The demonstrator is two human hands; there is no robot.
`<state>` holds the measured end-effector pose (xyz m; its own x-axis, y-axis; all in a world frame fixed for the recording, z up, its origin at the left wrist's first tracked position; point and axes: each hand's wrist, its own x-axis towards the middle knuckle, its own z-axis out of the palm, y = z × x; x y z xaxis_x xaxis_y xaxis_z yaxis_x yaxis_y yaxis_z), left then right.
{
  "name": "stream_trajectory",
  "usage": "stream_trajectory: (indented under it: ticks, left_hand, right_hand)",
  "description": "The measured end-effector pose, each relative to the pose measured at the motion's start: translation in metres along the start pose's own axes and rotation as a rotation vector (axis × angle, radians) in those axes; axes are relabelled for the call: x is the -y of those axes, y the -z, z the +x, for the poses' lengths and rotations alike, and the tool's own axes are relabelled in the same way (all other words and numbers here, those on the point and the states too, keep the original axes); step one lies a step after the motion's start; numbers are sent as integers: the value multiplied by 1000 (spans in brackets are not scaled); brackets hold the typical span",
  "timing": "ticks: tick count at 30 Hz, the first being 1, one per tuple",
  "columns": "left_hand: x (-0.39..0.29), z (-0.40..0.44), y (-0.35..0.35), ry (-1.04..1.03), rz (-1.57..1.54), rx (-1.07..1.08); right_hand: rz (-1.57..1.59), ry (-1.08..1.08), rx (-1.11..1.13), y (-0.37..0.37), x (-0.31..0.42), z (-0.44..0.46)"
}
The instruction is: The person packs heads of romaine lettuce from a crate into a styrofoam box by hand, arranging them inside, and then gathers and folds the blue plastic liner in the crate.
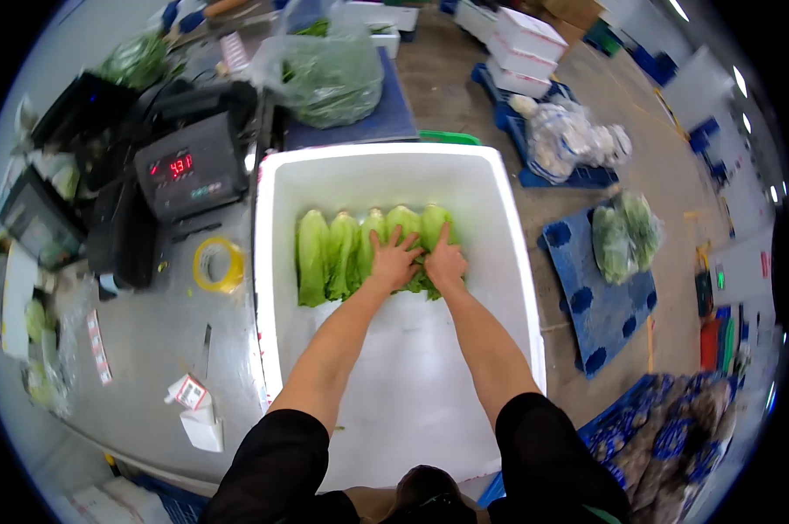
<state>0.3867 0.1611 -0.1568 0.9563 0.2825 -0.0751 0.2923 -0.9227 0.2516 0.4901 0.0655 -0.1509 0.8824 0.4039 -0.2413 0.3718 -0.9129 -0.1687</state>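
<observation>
Pale-green, oblong lettuce heads [344, 255] | our left hand [394, 262], right hand [447, 265] atop, fingers apart | pressing hard, we risk bruising

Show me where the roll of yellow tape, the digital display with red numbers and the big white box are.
Roll of yellow tape [199, 265]: head view, left side of its ring.
Digital display [181, 166]: head view, its red digits.
White box [403, 375]: head view, bare inside bottom.

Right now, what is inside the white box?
Five leafy green heads lie side by side. The left hand and right hand cover parts of some; anything beneath is hidden.
</observation>
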Motion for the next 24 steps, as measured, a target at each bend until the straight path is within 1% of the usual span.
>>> stream_trajectory:
  ticks: [2,3,4,5,6,7,8,9,10,11,12,13,14,15,16,17,18,19,20,21,22,23,24]
  left_hand:
    - [1,3,-1,-50,-33,2]
    - [5,7,-11,-49,-76,-49]
    - [11,15,-19,-41,-24,-56]
    - [5,8,5,-137,38,-17]
    - [34,30,-26,-216,51,91]
    - [79,58,-83,-400,-128,-68]
    - [62,62,-62,-485,78,-41]
    - [50,61,-43,-594,272,-68]
    - [40,59,-24,-722,456,-113]
    - [29,57,-5,-810,541,-185]
    - [22,52,19,-843,499,-244]
    - [28,48,28,-597,-181,-308]
    - [22,53,48,-444,-292,-205]
    - [10,56,75,-355,-335,-194]
    - [-20,49,101,-263,-365,-189]
    - [-50,47,127,-323,-407,-227]
    - [-80,44,150,-379,-451,-262]
    - [-133,25,173,-403,-501,-293]
    - [-199,-4,191,-428,-548,-325]
    - [-259,-32,197,-518,-539,-312]
    - [-302,-45,188,-627,-569,-266]
    - [-368,-86,181,-647,-473,-209]
    - [-414,-102,144,-798,-608,-64]
  right_hand:
    - [42,-38,164,27,-6,-6]
    - [167,65,169,34,-16,-12]
    - [119,99,135,52,-9,-24]
    - [161,7,87,85,2,-50]
    - [224,147,-151,97,2,-71]
    - [257,211,-155,94,4,-76]
    - [383,321,-489,110,-6,-113]
    - [439,473,-529,148,-23,-155]
    - [548,506,-682,162,-46,-196]
    - [644,557,-844,175,-73,-238]
    - [676,559,-1050,190,-105,-285]
    - [655,540,-1109,194,-142,-331]
    - [660,470,-1029,179,-178,-368]
    - [620,390,-1034,164,-206,-390]
    - [598,263,-1024,135,-249,-424]
    - [583,130,-879,125,-290,-460]
    - [532,-57,-805,108,-322,-493]
    - [540,-233,-859,80,-353,-520]
    - [651,-396,-826,48,-385,-546]
    - [643,-554,-829,20,-418,-578]
    - [541,-686,-836,-18,-446,-605]
    - [511,-826,-847,-39,-471,-633]
    - [471,-969,-848,-56,-496,-668]
